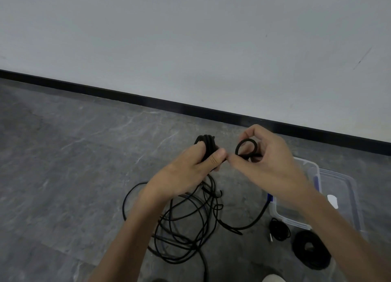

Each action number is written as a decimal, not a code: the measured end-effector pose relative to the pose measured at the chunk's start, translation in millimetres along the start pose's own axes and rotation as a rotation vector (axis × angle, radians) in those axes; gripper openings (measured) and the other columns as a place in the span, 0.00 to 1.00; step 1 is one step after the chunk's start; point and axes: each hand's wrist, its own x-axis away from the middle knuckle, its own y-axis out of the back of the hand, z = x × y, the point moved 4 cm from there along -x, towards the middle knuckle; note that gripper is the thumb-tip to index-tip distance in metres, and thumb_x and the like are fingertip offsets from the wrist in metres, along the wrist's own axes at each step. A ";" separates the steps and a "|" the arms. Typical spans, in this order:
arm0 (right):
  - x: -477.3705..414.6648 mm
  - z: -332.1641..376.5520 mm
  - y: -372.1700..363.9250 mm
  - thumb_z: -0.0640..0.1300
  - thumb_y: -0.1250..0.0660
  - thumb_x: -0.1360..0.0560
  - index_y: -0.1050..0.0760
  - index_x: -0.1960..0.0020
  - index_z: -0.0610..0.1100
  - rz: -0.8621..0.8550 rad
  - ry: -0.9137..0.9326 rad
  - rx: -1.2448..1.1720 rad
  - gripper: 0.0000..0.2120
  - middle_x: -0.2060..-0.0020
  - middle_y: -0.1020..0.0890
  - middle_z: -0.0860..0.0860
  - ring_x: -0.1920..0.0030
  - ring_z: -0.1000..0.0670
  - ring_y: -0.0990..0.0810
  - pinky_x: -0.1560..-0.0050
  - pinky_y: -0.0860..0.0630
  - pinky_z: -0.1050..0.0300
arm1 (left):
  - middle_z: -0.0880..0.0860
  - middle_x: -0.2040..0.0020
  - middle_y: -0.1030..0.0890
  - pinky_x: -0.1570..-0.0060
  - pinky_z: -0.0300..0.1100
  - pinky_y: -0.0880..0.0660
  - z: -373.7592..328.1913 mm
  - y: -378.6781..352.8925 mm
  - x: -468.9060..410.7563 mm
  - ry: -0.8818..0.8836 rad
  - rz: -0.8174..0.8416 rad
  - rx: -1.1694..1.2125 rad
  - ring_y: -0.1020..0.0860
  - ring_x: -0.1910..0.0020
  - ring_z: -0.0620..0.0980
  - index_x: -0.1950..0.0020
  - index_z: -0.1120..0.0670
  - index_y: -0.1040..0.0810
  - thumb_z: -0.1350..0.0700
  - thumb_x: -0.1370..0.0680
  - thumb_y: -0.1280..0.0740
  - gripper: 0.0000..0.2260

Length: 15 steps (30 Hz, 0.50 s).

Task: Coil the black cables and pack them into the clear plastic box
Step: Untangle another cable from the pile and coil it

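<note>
Mid-coil, above the floor (63,154). Gripped in the left hand (186,171), fingers curled tight round it: a bundle of finished turns (206,143). Pinched in the right hand (268,167), just right of that: one small fresh loop (246,147). Below, not yet coiled, on the floor: the loose tangle (186,224), trailing right toward the clear plastic box (315,169). Probably light, limp yet springy, inclined to unwind and snag. Best held across all turns at one side, feeding slack through loosely closed fingers.
</note>
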 end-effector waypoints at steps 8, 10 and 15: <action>-3.9 -9.1 -0.5 0.48 0.24 0.35 0.27 0.56 0.47 -0.170 -0.032 0.066 0.15 0.63 0.20 0.54 0.63 0.56 0.20 0.61 0.21 0.62 | 0.42 0.56 0.24 0.59 0.24 0.31 1.8 7.3 0.0 0.030 -0.206 -0.142 0.26 0.58 0.28 0.48 0.49 0.28 0.50 0.22 0.33 0.07; -4.7 -10.9 -0.1 0.46 0.24 0.34 0.25 0.56 0.46 -0.190 -0.062 0.011 0.12 0.64 0.19 0.54 0.63 0.56 0.19 0.60 0.21 0.64 | 0.42 0.56 0.25 0.59 0.23 0.31 0.8 9.6 0.3 0.029 -0.279 -0.151 0.27 0.58 0.27 0.48 0.50 0.28 0.52 0.22 0.32 0.07; -6.3 -10.5 -0.2 0.43 0.28 0.28 0.18 0.55 0.45 -0.126 -0.080 -0.032 0.03 0.62 0.15 0.52 0.58 0.56 0.17 0.54 0.22 0.64 | 0.42 0.57 0.25 0.59 0.21 0.32 3.0 13.3 0.5 0.050 -0.394 -0.185 0.26 0.59 0.31 0.48 0.50 0.29 0.52 0.22 0.33 0.06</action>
